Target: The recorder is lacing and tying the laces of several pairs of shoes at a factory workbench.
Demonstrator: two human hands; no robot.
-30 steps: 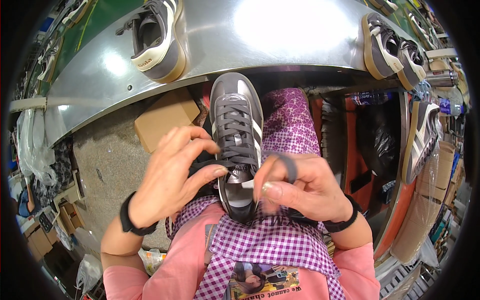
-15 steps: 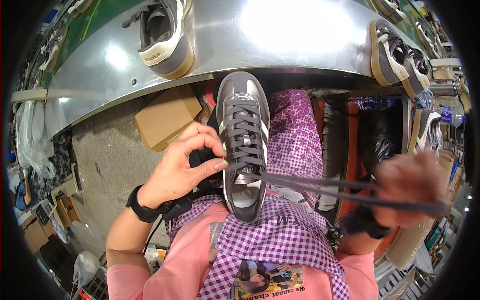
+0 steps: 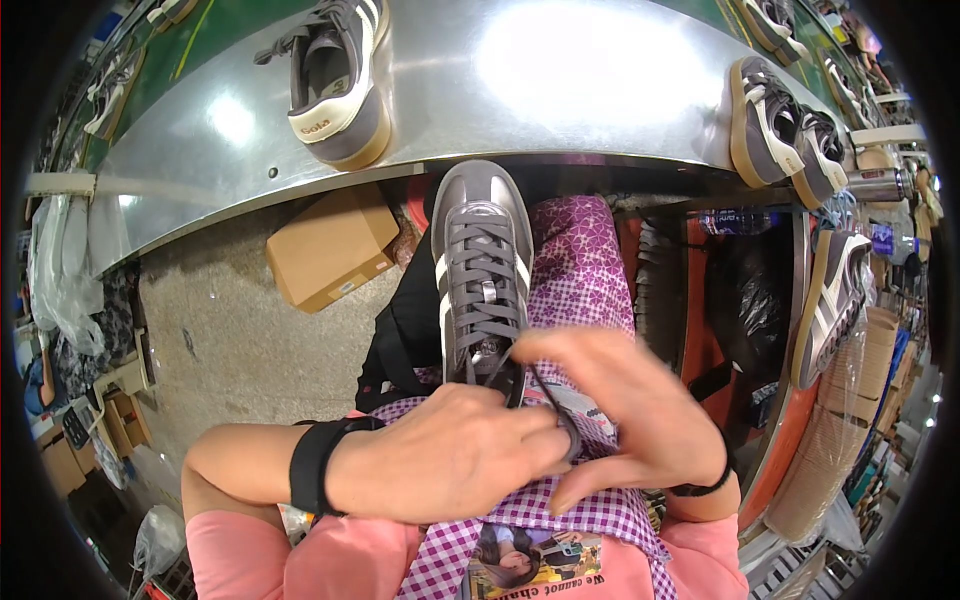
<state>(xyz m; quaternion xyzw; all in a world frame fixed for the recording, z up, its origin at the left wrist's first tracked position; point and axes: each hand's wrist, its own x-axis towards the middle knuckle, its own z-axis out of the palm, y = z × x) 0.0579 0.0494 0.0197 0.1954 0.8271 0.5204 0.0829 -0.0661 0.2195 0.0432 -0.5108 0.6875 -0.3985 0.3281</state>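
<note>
A dark grey sneaker (image 3: pixel 482 255) with pale side stripes lies across my lap, toe pointing away and laces threaded to the top. Over its heel end, my left hand (image 3: pixel 450 450) is closed on a dark grey shoelace (image 3: pixel 548 392), and it hides the shoe's opening. Curved round from the right, my right hand (image 3: pixel 630 405) has its fingertips at the same lace beside the tongue. Its thumb stands apart lower down, near the left fingers. Slight motion blur softens this hand, and its exact hold on the lace is partly hidden.
A shiny metal bench (image 3: pixel 430 110) runs across ahead, with one shoe (image 3: pixel 335 95) at left and a pair (image 3: pixel 775 125) at right. A cardboard box (image 3: pixel 335 245) sits on the floor to the left. Another sneaker (image 3: pixel 832 300) stands at right beside a clear-wrapped roll (image 3: pixel 825 470).
My right hand has come in from far right, where it held the laces stretched out. My left hand has moved from the shoe's left side down over its heel end.
</note>
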